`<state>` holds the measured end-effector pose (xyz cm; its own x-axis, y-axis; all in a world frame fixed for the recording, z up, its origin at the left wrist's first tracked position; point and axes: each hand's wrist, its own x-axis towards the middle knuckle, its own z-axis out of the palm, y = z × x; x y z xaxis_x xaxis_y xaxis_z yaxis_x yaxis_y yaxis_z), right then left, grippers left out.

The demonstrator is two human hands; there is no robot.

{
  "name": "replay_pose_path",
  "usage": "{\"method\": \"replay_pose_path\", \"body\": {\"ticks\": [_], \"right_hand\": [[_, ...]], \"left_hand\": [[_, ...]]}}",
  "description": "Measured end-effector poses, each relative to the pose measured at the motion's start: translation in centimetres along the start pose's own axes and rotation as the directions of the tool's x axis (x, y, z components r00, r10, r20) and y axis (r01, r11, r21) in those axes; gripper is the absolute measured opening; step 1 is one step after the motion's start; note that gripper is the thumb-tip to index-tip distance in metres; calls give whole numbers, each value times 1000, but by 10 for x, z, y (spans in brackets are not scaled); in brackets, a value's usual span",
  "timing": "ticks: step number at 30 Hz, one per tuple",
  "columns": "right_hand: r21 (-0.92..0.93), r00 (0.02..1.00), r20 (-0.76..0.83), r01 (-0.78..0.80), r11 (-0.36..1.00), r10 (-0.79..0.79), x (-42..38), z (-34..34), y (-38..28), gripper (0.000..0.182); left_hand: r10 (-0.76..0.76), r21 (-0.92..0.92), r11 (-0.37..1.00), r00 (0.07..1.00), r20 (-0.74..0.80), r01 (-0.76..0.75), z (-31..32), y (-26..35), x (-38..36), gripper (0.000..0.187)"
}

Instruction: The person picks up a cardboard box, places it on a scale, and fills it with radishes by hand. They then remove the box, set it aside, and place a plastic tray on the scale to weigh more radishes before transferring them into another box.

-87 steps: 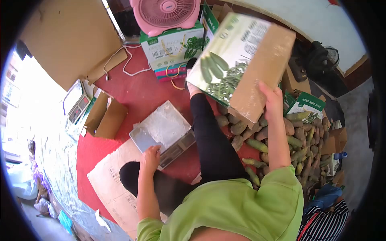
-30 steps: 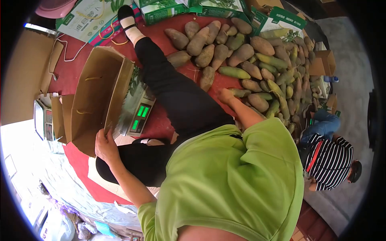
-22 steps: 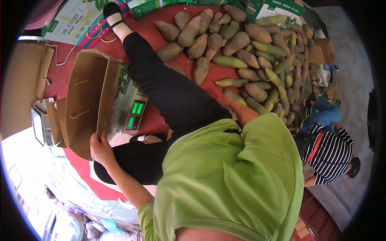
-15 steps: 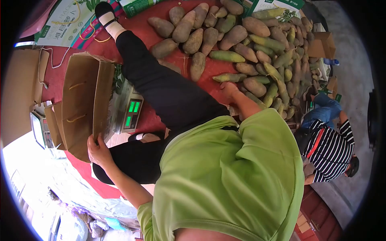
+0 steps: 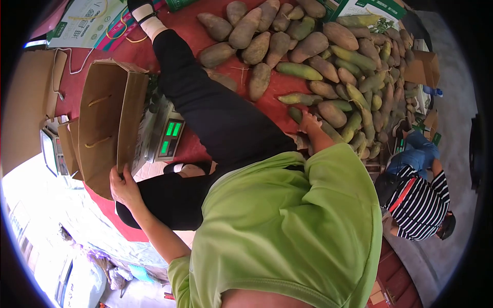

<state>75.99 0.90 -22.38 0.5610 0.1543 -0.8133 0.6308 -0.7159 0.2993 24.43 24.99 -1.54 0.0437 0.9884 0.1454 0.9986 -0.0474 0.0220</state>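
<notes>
A red floor covering (image 5: 192, 146) spreads under everything, and across its far right side lies a broad heap of radishes (image 5: 324, 69), some green, others earthy brown. At the right, apart from the heap, is another person in a striped shirt (image 5: 423, 205). On the left an open cardboard carton (image 5: 105, 123) with yellow rope handles (image 5: 100, 100) gapes to the left, just beside an electronic scale (image 5: 167, 134) with lit green digits; their contact is hidden. The left hand (image 5: 125, 190) pinches the carton's near rim between thumb and fingers. The right hand (image 5: 310, 123) rests over a dark green radish (image 5: 295, 114) at the heap's near left edge; whether its fingers close around it cannot be told.
</notes>
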Motion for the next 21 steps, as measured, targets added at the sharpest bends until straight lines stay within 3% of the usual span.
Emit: {"method": "replay_pose_path", "body": {"ticks": [3,6,8,10,13,16,21], "right_hand": [[-120,995,-101,-18,993,6,11,15,-1,73],[-151,997,-75,-10,988,-1,15,19,-7,72],[-129,995,-96,-2,992,-11,22,25,-13,72],[-51,1000,-24,-4,999,2,17,28,-20,60],[-5,996,-51,74,997,-74,24,45,-23,69],[-84,995,25,99,992,-97,15,37,-31,64],[-59,989,-5,148,987,-148,5,28,-32,60]], "left_hand": [[-11,-31,999,1000,18,11,-3,6,1,28],[-22,-32,999,1000,22,23,-6,8,2,25],[-41,-24,999,999,27,41,-6,10,3,23],[-39,-47,998,998,50,41,-8,11,3,21],[-86,-57,994,995,54,90,-10,15,4,20],[-125,-78,988,990,69,130,-13,18,5,18],[-105,-119,987,993,50,111,-14,19,6,15]]}}
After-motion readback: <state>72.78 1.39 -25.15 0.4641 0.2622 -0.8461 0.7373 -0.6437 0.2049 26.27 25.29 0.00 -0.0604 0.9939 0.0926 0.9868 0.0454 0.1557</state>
